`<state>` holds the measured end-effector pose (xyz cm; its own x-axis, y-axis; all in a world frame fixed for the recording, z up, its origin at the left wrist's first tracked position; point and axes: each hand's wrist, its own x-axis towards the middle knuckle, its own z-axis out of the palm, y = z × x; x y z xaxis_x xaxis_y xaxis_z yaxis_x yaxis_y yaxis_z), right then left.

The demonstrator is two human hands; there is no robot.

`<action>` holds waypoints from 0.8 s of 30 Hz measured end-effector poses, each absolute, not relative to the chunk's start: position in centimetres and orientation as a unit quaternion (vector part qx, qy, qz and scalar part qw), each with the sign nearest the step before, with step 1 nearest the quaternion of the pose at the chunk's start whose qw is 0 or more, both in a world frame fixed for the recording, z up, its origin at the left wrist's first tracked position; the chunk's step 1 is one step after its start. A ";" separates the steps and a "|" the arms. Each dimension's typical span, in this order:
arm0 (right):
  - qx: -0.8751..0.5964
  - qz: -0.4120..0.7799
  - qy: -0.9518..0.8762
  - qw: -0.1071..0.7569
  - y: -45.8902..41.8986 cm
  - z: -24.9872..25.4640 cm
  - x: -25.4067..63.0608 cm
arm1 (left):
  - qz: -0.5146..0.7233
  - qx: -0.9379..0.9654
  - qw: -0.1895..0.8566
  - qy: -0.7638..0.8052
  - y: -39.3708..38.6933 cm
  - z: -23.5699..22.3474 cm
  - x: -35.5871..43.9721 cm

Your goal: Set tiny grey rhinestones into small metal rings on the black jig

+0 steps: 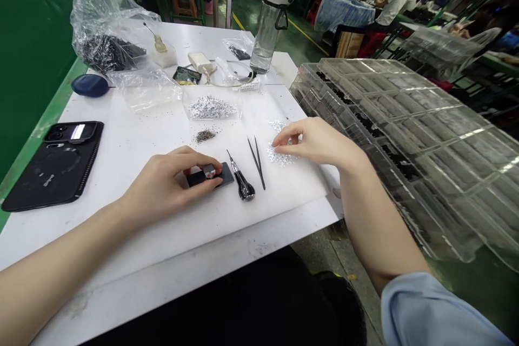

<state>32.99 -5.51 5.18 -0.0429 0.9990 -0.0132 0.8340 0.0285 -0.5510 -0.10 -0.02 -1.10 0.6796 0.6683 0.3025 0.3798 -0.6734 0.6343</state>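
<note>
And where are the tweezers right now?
In the head view, the tweezers lie on the white work surface, just right of the black-handled screwdriver and left of the right hand.

A pale sheet (133,143) covers much of the white worktop (203,265). Around a dark pile of tiny bits (205,135) sit a clear tray (238,108) of white pieces (211,107) at twelve o'clock, bottle (264,32) at one, white flakes (280,160) at three, tweezers (261,175) at four, screwdriver (243,184) at five, dark block (229,173) at six, phone (54,165) at nine, plastic bag (109,38) at eleven.
</note>
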 end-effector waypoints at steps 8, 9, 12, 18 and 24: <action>-0.664 0.214 -0.692 0.186 -5.9 4.9 33.8 | 0.250 0.883 0.272 0.291 -0.9 -0.6 0.0; -0.662 0.217 -0.692 0.188 -6.0 5.4 34.0 | 0.248 0.881 0.277 0.291 -1.0 -0.5 0.0; -0.650 0.222 -0.704 0.182 -6.1 7.3 33.7 | 0.247 0.875 0.300 0.290 -1.1 -0.3 -0.1; -0.548 0.257 -0.735 0.304 -4.4 8.2 28.4 | 0.253 0.864 0.331 0.282 -1.0 -0.5 -0.6; -0.408 0.365 -0.721 0.425 -4.2 3.1 24.9 | 0.270 0.854 0.335 0.293 -0.9 -1.3 -0.3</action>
<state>24.88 -4.23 3.10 -0.3044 0.8989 0.3152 0.2782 0.4004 -0.8731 -0.32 -0.86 -1.26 0.6822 0.6815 0.2649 0.3194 -0.6037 0.7305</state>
